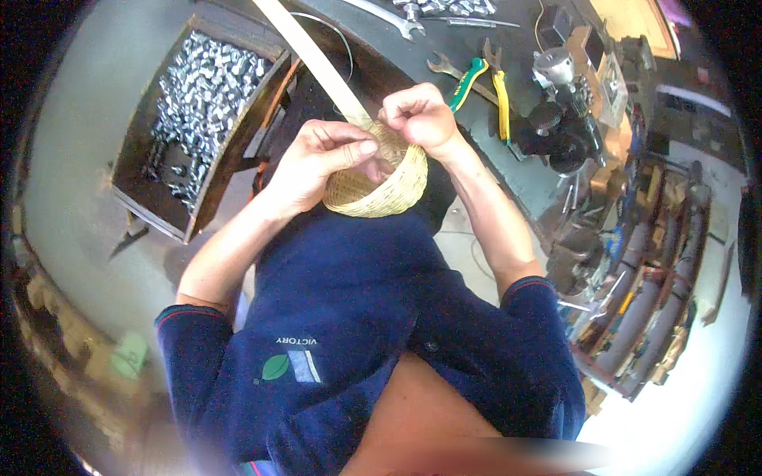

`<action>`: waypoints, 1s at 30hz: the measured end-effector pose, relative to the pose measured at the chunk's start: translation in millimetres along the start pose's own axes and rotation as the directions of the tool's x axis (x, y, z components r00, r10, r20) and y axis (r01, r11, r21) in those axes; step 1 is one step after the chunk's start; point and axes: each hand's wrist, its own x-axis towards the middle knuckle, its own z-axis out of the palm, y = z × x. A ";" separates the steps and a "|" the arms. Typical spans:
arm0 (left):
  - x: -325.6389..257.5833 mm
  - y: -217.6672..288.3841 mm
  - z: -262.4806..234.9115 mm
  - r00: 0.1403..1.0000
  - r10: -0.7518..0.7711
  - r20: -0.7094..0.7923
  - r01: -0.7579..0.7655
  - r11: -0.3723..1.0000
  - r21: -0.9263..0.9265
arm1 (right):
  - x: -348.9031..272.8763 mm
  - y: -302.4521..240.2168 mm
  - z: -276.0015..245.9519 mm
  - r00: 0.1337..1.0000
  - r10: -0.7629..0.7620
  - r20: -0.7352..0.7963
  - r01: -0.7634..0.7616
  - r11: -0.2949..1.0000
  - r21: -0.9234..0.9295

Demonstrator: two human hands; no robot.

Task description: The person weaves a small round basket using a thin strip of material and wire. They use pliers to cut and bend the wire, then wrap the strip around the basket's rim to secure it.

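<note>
A woven bamboo strainer (pixel 389 197) with a deep, pale yellow bowl rests at my lap, its opening tilted up. Its long flat handle (pixel 317 67) runs away to the upper left. My left hand (pixel 329 159) is closed at the bowl's left rim, thumb against the fingers, some fingertips reaching into the bowl. On the far right rim, near where the handle joins, my right hand (pixel 419 117) is closed in a pinch. Whether a thin strand lies between the fingertips is too small to tell.
To the left stands a box (pixel 123 198) holding many small shiny metal parts (pixel 210 87). On the dark bench are green-and-yellow pliers (pixel 502 103), an open-ended wrench (pixel 409 28) and a metal machine (pixel 559 103). Racks (pixel 647 309) of bars stand at right.
</note>
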 end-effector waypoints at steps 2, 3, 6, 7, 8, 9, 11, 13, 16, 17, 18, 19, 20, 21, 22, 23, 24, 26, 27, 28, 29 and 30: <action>-5.3 8.2 2.0 0.998 -0.057 0.015 0.055 0.989 0.135 | -0.6 -4.9 1.0 0.998 -0.059 -0.005 0.059 0.997 -0.050; -8.8 9.5 2.7 0.996 -0.084 0.021 0.077 0.975 0.208 | 1.2 -6.7 0.3 0.995 -0.101 0.028 0.102 0.994 -0.035; -13.5 3.8 16.5 0.995 -0.075 0.071 0.058 0.976 0.210 | 3.9 -18.9 -1.6 0.955 -0.262 0.137 0.276 0.957 -0.091; -12.2 6.2 20.4 0.991 -0.075 0.111 0.052 0.979 0.196 | 5.6 -24.3 0.1 0.913 -0.363 0.188 0.386 0.917 -0.103; -12.1 11.9 24.1 0.983 -0.140 0.120 0.130 0.987 0.091 | 6.5 -35.7 2.7 0.874 -0.419 0.248 0.443 0.895 -0.048; -9.9 12.5 28.3 0.988 -0.075 0.133 0.064 0.995 0.082 | 6.8 -50.5 5.4 0.825 -0.476 0.304 0.498 0.867 0.008; -6.9 17.4 34.4 0.980 -0.013 0.200 0.003 0.999 0.053 | 5.6 -61.2 3.1 0.818 -0.472 0.328 0.496 0.868 0.011; -1.9 11.1 38.9 0.976 0.034 0.216 -0.058 0.993 0.104 | 1.7 -56.3 -1.7 0.828 -0.476 0.297 0.492 0.870 0.022; 0.9 -2.4 40.0 0.987 -0.027 0.157 0.009 0.993 0.115 | -21.0 -43.0 -0.5 0.923 -0.363 0.125 0.344 0.927 0.151; 2.0 -1.6 41.8 0.987 -0.001 0.159 -0.023 0.988 0.150 | -25.6 -42.6 0.0 0.935 -0.353 0.045 0.337 0.919 0.207; 1.4 -1.9 43.9 0.988 0.025 0.152 -0.053 0.982 0.181 | -27.8 -46.0 0.8 0.926 -0.374 0.049 0.355 0.908 0.221; 0.4 -2.8 46.7 0.988 0.053 0.144 -0.083 0.974 0.212 | -32.8 -47.5 4.0 0.920 -0.390 0.037 0.376 0.906 0.195; -1.0 -4.6 52.0 0.982 0.158 0.108 -0.178 0.962 0.207 | -34.0 -44.7 4.3 0.902 -0.427 0.058 0.403 0.884 0.236; -1.2 -6.0 55.1 0.968 0.229 0.106 -0.249 0.931 0.267 | -34.0 -42.8 3.6 0.880 -0.468 0.076 0.433 0.859 0.273; -1.6 -7.3 57.7 0.948 0.299 0.107 -0.318 0.890 0.327 | -36.2 -40.2 2.1 0.873 -0.482 0.073 0.452 0.856 0.252; -2.2 -8.5 60.9 0.923 0.368 0.110 -0.381 0.840 0.386 | -40.0 -36.6 -0.1 0.865 -0.497 0.073 0.470 0.852 0.232; -3.8 -9.5 64.2 0.920 0.380 0.099 -0.387 0.834 0.394 | -43.5 -35.8 0.0 0.892 -0.451 0.040 0.441 0.885 0.149; -6.7 -10.4 69.9 0.893 0.443 0.080 -0.430 0.785 0.446 | -53.0 -37.8 5.6 0.951 -0.300 -0.069 0.296 0.953 -0.070; -7.8 -10.1 71.9 0.870 0.486 0.084 -0.461 0.742 0.486 | -62.1 -39.7 7.9 0.978 -0.166 -0.129 0.164 0.986 -0.030; -6.9 -11.1 71.2 0.879 0.464 0.110 -0.456 0.748 0.482 | -69.1 -41.8 9.2 0.983 -0.030 -0.183 0.035 0.999 0.025; -5.9 -12.3 70.3 0.890 0.440 0.115 -0.437 0.757 0.486 | -76.1 -43.5 10.9 0.967 0.107 -0.232 -0.088 0.992 0.094; -4.6 -13.8 70.3 0.901 0.417 0.123 -0.420 0.762 0.492 | -77.0 -46.8 12.4 0.952 0.144 -0.271 -0.107 0.984 0.144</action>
